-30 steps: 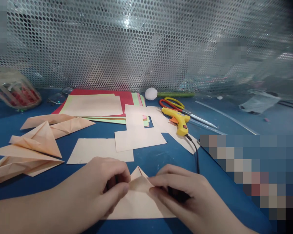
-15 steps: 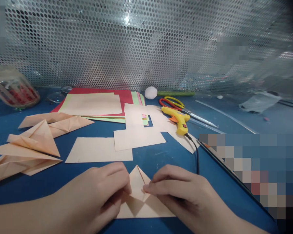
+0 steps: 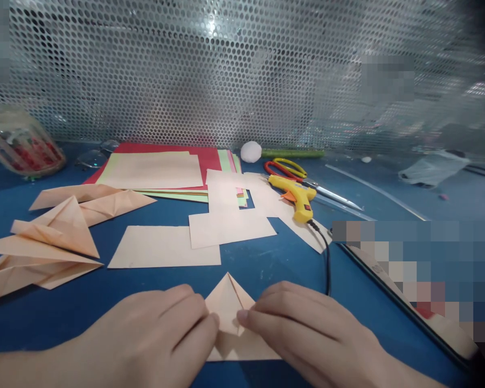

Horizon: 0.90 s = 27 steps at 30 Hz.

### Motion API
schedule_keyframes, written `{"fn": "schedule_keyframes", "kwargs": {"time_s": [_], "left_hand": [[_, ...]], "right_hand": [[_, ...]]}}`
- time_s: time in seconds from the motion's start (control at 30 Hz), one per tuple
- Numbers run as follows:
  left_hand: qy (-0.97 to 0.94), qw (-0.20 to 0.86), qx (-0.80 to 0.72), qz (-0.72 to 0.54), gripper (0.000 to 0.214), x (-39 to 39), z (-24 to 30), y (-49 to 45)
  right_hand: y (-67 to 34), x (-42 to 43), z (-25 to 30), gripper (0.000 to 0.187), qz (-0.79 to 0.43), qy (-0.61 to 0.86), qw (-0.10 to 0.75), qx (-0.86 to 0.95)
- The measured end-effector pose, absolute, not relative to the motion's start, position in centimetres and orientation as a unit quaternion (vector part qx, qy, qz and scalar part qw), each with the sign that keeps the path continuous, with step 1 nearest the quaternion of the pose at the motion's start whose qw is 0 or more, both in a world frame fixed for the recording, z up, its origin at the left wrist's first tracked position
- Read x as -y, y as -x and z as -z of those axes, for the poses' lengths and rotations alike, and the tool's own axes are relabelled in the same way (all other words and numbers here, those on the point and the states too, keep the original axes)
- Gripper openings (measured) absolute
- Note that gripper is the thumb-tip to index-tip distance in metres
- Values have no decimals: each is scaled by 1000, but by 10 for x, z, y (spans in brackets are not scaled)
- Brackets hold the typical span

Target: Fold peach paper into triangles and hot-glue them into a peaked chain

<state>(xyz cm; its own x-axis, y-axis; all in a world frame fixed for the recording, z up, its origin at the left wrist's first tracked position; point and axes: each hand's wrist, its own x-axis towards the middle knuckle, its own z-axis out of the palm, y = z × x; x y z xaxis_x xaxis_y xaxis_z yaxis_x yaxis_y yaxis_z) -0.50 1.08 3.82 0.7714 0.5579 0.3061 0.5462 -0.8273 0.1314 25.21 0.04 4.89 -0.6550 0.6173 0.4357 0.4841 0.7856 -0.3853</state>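
A peach-coloured sheet of folded paper [image 3: 226,310] lies at the front of the blue table, its tip pointing away from me. My left hand [image 3: 167,328] grips its left side with curled fingers, the thumb near the middle. From the right, my right hand [image 3: 307,323] pinches the other side, thumb on the crease. Both hands hide the paper's outer edges. Several folded paper pieces [image 3: 70,229] rest at the left. Flat cream sheets [image 3: 161,247] lie beyond my hands, some overlapping.
A yellow glue gun [image 3: 295,196] with a black cord rests on paper, beside scissors [image 3: 285,170]. Behind are stacked coloured sheets [image 3: 208,161], a white ball [image 3: 251,152] and a clear jar [image 3: 24,143]. A plastic bag [image 3: 432,168] and a dark-edged flat object [image 3: 392,296] are at the right.
My left hand's fingers have shifted and flattened along the paper's left side, with the thumb now nearer the middle. My right hand's fingers have drawn closer together over the right side.
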Motion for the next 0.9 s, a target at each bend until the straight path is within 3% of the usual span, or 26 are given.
{"fn": "schedule_keyframes", "kwargs": {"time_s": [0.23,0.47,0.7,0.9], "left_hand": [[-945,61,-277,-161,35,-24,-47,6],[-949,-100,-228,-195,51,-16,-45,2],[-947,-188,-182,-188,41,-14,-39,4],[-949,-147,-194,-202,43,-12,-38,4]], "right_hand": [[-251,-4,-44,34,-147,325,253,899],[-246,-7,-45,47,-146,318,231,908],[-250,-5,-58,47,-40,252,202,946],[-249,-8,-55,49,-37,242,212,946]]}}
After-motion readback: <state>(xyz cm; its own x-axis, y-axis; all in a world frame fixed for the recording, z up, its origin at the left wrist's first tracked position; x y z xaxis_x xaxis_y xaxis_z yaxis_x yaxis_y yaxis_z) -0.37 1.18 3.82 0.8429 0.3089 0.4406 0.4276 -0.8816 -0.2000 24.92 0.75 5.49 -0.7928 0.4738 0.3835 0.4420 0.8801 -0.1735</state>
